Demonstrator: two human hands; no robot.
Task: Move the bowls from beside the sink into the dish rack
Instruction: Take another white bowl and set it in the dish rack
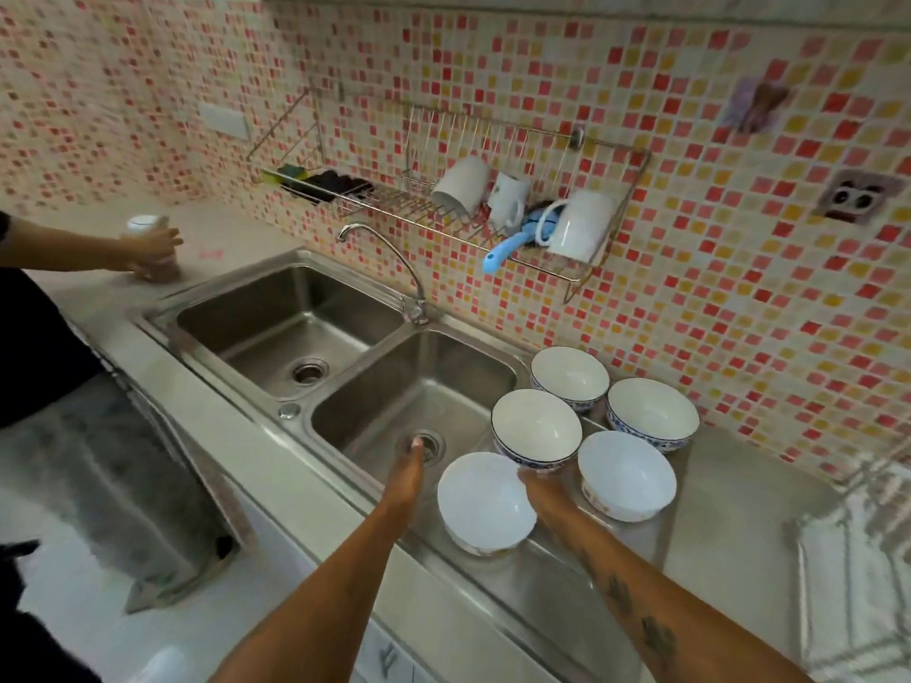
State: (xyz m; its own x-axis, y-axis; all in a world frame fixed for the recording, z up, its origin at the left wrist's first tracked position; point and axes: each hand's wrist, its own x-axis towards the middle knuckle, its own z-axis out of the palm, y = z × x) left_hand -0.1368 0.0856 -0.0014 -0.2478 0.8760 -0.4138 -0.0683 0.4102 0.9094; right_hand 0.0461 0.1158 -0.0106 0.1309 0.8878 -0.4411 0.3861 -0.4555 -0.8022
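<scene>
Several white bowls stand on the steel drainboard to the right of the sink. My right hand grips a blue-patterned bowl from below; the bowl is tilted and seems slightly lifted. Just in front of it sits a plain white bowl, with a flower-patterned bowl to its right. Two more blue-patterned bowls stand nearer the wall. My left hand stretches out over the right sink basin, fingers straight, holding nothing. The wire dish rack hangs on the tiled wall above the tap.
The rack's right half holds three white mugs and a blue brush; dark sponges lie at its left end. The tap rises between the two basins. Another person's hand holds a bottle on the far-left counter.
</scene>
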